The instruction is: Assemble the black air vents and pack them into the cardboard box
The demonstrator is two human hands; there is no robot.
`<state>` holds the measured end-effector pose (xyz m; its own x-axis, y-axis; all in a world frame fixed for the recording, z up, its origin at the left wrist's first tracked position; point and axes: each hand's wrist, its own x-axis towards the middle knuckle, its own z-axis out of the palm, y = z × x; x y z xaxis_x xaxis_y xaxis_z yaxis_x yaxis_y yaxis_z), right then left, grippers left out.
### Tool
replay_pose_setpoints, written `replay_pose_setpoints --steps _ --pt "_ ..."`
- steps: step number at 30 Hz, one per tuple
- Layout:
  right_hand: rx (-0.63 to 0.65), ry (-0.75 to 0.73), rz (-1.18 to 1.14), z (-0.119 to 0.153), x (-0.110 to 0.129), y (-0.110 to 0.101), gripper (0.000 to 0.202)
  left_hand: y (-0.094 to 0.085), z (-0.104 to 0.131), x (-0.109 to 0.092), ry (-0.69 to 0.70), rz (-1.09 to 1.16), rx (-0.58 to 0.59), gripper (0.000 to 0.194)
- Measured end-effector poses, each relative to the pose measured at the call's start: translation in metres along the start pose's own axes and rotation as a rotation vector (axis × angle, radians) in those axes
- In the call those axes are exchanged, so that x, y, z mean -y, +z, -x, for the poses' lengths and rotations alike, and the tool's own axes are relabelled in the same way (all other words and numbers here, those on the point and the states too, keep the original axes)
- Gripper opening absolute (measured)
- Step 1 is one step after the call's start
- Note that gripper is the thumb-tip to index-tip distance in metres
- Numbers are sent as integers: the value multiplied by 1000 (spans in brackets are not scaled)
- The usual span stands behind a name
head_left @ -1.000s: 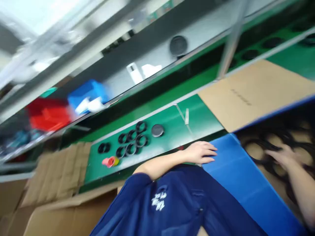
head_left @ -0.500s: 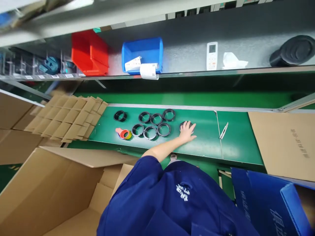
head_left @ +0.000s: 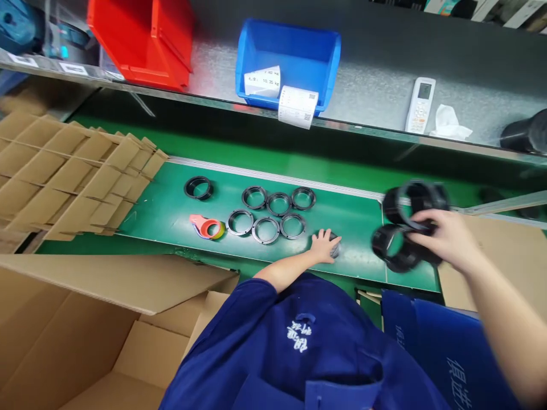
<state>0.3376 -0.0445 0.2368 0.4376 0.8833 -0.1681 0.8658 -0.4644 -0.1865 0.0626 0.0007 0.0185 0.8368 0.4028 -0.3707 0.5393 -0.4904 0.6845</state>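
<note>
Right hand [head_left: 448, 234] has its grip clamped on a bunch of black rings [head_left: 405, 259], held up over the right end of the worktop [head_left: 355, 213]; too blurry to count. My guess: stiff plastic, light individually, awkward as a cluster, and smooth enough to slide. I'd pinch the walls, fingers through the holes, no need to squeeze hard. Left hand [head_left: 323, 247] has fingers spread over a dark disc [head_left: 336, 250] near the front edge; can't tell if that grip's closed on it.
</note>
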Motion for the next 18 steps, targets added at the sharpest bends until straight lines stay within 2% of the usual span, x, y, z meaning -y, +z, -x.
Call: replay_pose_setpoints --steps 2,4,6,8,10,12,14,16,18 --pt "134 80 58 -12 44 34 37 1 33 12 -7 20 -35 109" --pt "302 224 155 -29 88 71 48 -2 64 25 -50 59 -106 107" --pt "424 287 210 -42 123 104 51 -9 91 38 -112 96 -201 104" --pt "474 305 194 -44 144 127 52 -17 113 48 -166 111 -302 100" --pt "492 308 134 -38 155 140 54 -24 126 57 -192 94 -406 93" --pt "517 285 48 -34 159 143 56 -32 129 64 -193 69 -486 86" --pt "533 247 -52 -35 158 136 64 -40 122 67 -177 48 -516 83" --pt "525 212 -154 -39 149 116 73 -49 108 65 -138 22 -490 84" --pt "481 67 -181 -36 130 81 65 -56 89 55 -70 -18 -429 88"
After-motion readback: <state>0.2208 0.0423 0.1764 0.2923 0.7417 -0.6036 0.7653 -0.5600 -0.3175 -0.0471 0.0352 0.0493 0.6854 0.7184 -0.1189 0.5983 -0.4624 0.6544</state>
